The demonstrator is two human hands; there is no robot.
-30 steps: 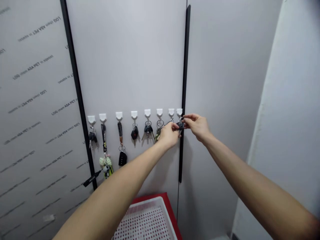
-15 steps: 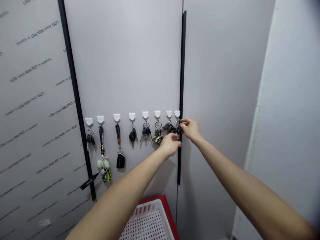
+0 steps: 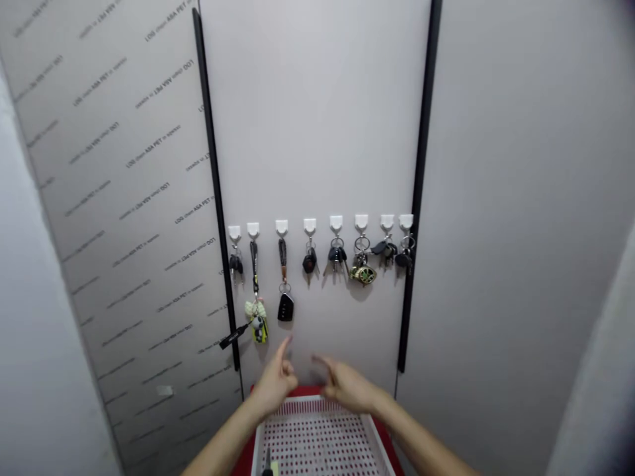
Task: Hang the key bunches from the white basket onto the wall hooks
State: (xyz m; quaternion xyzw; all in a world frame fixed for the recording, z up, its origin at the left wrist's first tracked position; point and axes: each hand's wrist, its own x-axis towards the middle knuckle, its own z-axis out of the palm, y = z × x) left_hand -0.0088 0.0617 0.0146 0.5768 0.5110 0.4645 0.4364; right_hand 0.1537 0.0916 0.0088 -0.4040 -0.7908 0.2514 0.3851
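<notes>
Above the back rim of a white plastic basket, my left hand points up with its index finger stretched out and the others partly curled. Opposite it, my right hand has its index finger extended toward the left, a little blurred. Neither hand holds anything visible, and a small gap separates them. Higher up, a row of white hooks carries several key sets. Nearest to my left fingertip hangs a black car key on a braided strap. A keychain with a green bow and panda charm hangs farther left.
Long black handles edge the pale cabinet door on both sides. A gold-green round charm hangs among the keys on the right. The basket rests on something red, with a small dark item inside.
Both hands have left the rightmost keys and come down to just above the basket. Those keys now hang free on their hook. The view has shifted, bringing more of the basket into sight.
</notes>
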